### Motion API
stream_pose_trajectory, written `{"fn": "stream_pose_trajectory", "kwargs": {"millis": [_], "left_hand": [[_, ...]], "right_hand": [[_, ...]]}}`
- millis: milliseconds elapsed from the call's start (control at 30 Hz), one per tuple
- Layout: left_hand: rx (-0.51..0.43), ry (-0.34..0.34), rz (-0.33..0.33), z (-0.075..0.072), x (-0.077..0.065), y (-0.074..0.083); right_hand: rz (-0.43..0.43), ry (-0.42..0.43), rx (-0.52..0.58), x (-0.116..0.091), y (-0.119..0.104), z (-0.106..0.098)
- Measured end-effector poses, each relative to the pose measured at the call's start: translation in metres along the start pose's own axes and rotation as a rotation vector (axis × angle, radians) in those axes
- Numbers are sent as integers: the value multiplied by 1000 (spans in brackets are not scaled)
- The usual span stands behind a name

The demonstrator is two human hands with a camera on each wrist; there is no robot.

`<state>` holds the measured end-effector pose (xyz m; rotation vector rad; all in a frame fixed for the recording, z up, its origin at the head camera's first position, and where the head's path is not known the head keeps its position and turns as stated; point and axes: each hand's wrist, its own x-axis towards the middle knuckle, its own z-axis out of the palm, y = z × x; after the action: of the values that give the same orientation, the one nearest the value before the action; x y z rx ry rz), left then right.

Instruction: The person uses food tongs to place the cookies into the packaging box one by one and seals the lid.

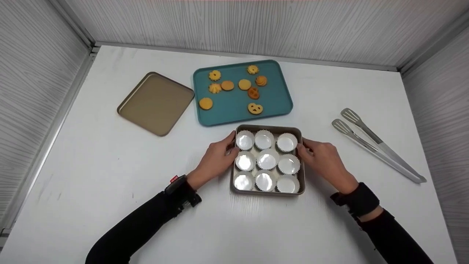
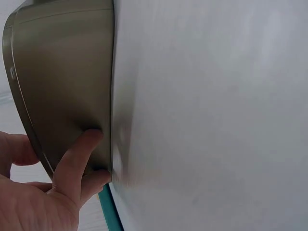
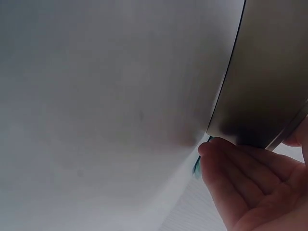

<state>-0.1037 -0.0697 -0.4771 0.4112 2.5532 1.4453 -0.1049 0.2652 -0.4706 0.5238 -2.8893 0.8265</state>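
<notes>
A square gold-brown tin (image 1: 268,193) sits on the white table, holding several white fluted paper baking cups (image 1: 267,159) in three rows of three. My left hand (image 1: 217,157) grips its left wall near the far corner, thumb at the rim and fingers on the outside. Opposite it, my right hand (image 1: 324,159) holds the right wall, its thumb over the rim. In the left wrist view, fingertips press the tin's outer wall (image 2: 62,62) low down. The right wrist view shows fingers against the other side wall (image 3: 274,62), close to the tabletop.
Behind the tin lies a teal tray (image 1: 234,117) with several cookies, among them a pretzel-shaped one (image 1: 255,108). A gold-brown square lid (image 1: 155,104) lies at the back left, right by the tray. Metal tongs (image 1: 381,146) rest at the right. Grey panels (image 1: 238,25) border the table.
</notes>
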Motion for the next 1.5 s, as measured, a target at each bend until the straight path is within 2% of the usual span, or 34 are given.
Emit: {"fn": "stream_pose_trajectory", "kwargs": {"millis": [200, 300, 367, 500, 700, 800, 933, 1000, 1200, 1400, 1500], "left_hand": [[-13, 4, -7, 0, 0, 1], [-22, 0, -27, 1, 0, 1], [-25, -2, -36, 1, 1, 1], [-21, -3, -40, 1, 0, 2], [-4, 3, -43, -1, -1, 2], [2, 3, -39, -1, -1, 3], [-4, 2, -33, 0, 0, 2], [-11, 3, -31, 1, 0, 3], [-24, -5, -15, 2, 0, 3], [-34, -6, -10, 2, -1, 1], [-30, -1, -4, 1, -1, 1]], "right_hand": [[28, -57, 5, 2, -2, -4], [71, -97, 24, 1, -1, -12], [96, -94, 29, 1, 3, -21], [128, -27, -1, -2, 18, -45], [135, 123, -128, -17, 54, -77], [151, 144, -196, -25, 76, -90], [216, 55, -280, -37, 106, -102], [268, -19, -303, -43, 118, -106], [384, -170, -269, -56, 141, -112], [414, -227, -237, -61, 145, -115], [409, -216, -232, -61, 146, -114]]}}
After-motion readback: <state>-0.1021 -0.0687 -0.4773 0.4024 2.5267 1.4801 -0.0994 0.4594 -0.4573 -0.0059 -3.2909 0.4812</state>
